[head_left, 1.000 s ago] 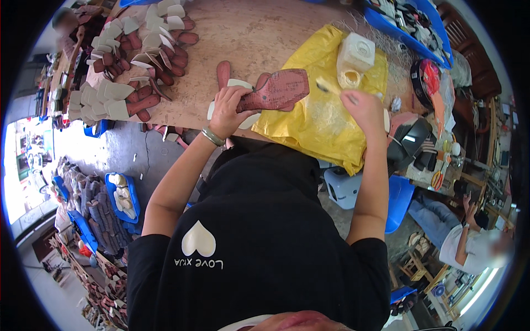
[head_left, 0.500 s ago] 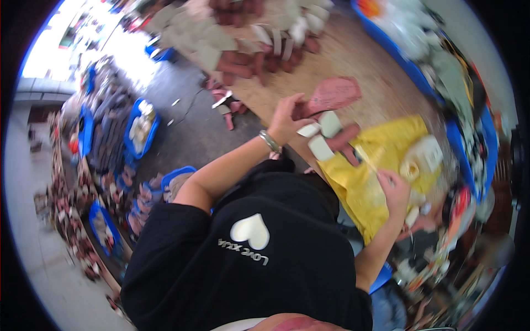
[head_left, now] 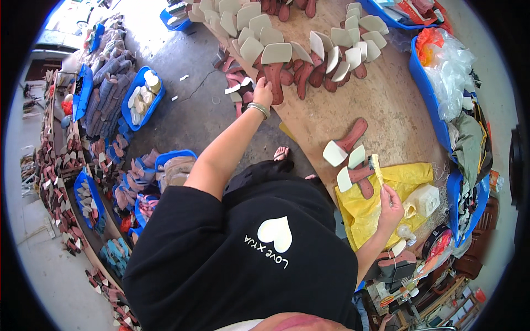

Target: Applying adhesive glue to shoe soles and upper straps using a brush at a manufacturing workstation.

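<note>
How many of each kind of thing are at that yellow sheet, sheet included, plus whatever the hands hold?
Yellow sheet: 1
White jug: 1
Soles lying beside it: 3
Sole in left hand: 1
Brush in right hand: 1
Total: 7

One head-worn fisheye looks steeply down over the person's chest; the wooden table (head_left: 386, 105) curves off toward one o'clock, concrete floor (head_left: 193, 110) at eleven.
</note>
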